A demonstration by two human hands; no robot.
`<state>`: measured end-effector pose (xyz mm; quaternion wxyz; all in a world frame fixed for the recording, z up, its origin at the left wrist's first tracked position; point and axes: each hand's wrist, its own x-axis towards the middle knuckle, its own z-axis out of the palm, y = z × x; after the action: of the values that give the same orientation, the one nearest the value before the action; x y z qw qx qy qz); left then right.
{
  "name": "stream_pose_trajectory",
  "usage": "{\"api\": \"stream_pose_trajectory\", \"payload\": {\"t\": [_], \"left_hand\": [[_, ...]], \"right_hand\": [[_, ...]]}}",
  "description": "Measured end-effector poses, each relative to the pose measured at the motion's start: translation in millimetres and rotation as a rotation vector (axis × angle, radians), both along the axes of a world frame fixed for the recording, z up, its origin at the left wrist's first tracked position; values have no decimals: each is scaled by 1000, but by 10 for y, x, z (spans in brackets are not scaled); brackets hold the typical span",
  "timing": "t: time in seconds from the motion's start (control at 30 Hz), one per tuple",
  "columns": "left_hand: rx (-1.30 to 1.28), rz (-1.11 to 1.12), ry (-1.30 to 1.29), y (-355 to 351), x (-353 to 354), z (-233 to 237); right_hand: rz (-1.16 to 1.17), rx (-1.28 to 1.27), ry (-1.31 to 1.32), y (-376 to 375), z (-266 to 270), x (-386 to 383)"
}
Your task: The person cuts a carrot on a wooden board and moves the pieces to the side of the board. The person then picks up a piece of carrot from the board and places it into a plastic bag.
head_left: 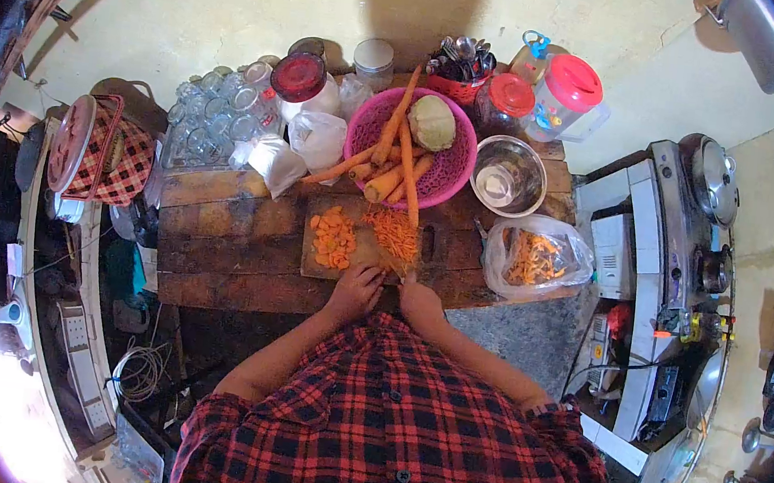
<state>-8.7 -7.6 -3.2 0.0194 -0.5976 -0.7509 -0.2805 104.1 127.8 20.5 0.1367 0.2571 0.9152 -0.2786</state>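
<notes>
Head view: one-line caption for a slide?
Left hand and right hand over carrot pieces on a cutting board, pink basket of whole carrots behind.

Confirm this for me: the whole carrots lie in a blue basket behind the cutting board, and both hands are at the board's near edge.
One thing is wrong: the basket is pink, not blue. The head view shows the rest as stated: the whole carrots lie in it behind the cutting board, and the left hand and right hand are at the board's near edge.

What the right hand (421, 297) holds beside the carrot shreds (394, 233) is too small to tell.
</notes>
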Motion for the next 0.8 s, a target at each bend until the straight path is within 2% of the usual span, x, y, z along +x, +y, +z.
{"api": "stream_pose_trajectory", "payload": {"t": [0.2, 0.27, 0.4, 0.5, 0.67, 0.8], "left_hand": [[4, -12, 29, -9, -48, 61], [5, -8, 15, -8, -55, -45], [-12, -6, -30, 2, -53, -32], [-1, 6, -59, -1, -48, -32], [43, -4, -22, -2, -74, -13], [28, 21, -41, -2, -36, 16]], "right_hand": [[126, 44, 69, 82, -31, -135], [66, 25, 70, 2, 92, 19], [21, 36, -11, -73, -50, -20], [82, 129, 92, -42, -67, -131], [19, 7, -88, -44, 228, 65], [-39, 12, -72, -73, -71, 48]]}}
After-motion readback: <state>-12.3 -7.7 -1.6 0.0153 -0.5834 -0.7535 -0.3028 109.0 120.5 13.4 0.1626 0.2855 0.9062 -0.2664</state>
